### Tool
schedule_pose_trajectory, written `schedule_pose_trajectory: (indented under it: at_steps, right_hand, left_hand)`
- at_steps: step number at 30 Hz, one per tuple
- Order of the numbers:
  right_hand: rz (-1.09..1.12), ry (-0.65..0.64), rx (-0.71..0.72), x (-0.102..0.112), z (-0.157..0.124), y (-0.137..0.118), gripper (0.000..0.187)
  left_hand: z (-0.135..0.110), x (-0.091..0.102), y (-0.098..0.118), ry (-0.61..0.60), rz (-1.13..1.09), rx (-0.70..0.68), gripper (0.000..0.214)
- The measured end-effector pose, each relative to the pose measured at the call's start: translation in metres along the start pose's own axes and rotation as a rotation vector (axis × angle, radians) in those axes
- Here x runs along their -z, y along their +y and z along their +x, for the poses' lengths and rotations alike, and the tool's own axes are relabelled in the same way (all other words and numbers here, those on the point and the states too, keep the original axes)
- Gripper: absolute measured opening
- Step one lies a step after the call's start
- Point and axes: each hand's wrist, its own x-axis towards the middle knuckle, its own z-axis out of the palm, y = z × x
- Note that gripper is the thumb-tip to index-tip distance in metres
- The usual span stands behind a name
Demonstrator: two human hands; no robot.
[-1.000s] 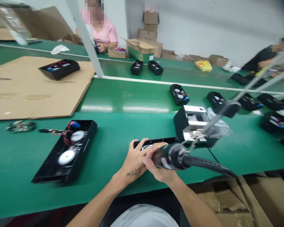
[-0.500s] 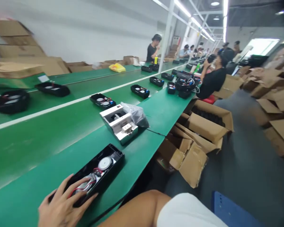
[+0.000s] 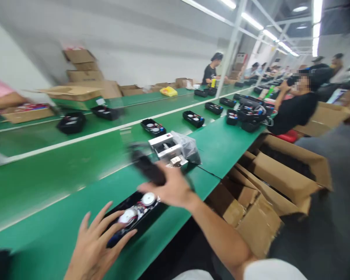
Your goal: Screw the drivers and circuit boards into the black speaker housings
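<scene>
A black open speaker case [image 3: 135, 214] with two round silver drivers and red wires lies on the green table [image 3: 46, 182] in front of me. My left hand [image 3: 95, 245] rests on its near end with fingers spread. My right hand [image 3: 170, 186] hovers over the far end of the case and grips a dark, motion-blurred object [image 3: 147, 167] that I cannot name for sure.
A white and black box [image 3: 167, 149] with a plastic bag [image 3: 189, 147] sits just beyond. More black cases [image 3: 153, 126] lie along the conveyor. Open cardboard boxes [image 3: 280, 179] stand on the floor at right. A seated person in black [image 3: 297, 109] works further down.
My right hand has come into view above the case, holding a dark object. The camera has swung slightly left. My left hand stays on the case.
</scene>
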Motion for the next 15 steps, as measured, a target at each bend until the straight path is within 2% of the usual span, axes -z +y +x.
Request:
schedule_pose_trajectory:
  at_steps: [1, 3, 4, 7, 9, 12, 15]
  right_hand:
    - [0.035, 0.094, -0.017, 0.011, 0.006, 0.006, 0.042]
    - [0.132, 0.424, -0.009, 0.033, 0.017, 0.023, 0.041]
    - [0.159, 0.457, -0.001, 0.042, 0.021, 0.032, 0.042]
    - [0.165, 0.464, 0.05, 0.054, 0.021, 0.057, 0.044]
    - [0.102, 0.399, 0.076, 0.052, 0.014, 0.07, 0.044]
    - [0.06, 0.253, 0.051, 0.04, 0.006, 0.083, 0.043]
    - [0.097, 0.217, 0.018, 0.032, 0.006, 0.092, 0.042]
  left_hand:
    - [0.002, 0.002, 0.008, 0.0, 0.023, -0.005, 0.015]
    - [0.013, 0.003, 0.027, -0.063, 0.06, 0.004, 0.027]
    - [0.021, 0.002, 0.037, -0.122, 0.069, 0.017, 0.034]
    - [0.046, -0.005, 0.061, -0.359, 0.131, 0.117, 0.047]
    - [0.054, -0.009, 0.069, -0.461, 0.165, 0.158, 0.036]
    - [0.053, -0.015, 0.071, -0.459, 0.169, 0.193, 0.016]
    - [0.044, -0.021, 0.069, -0.393, 0.155, 0.188, 0.011]
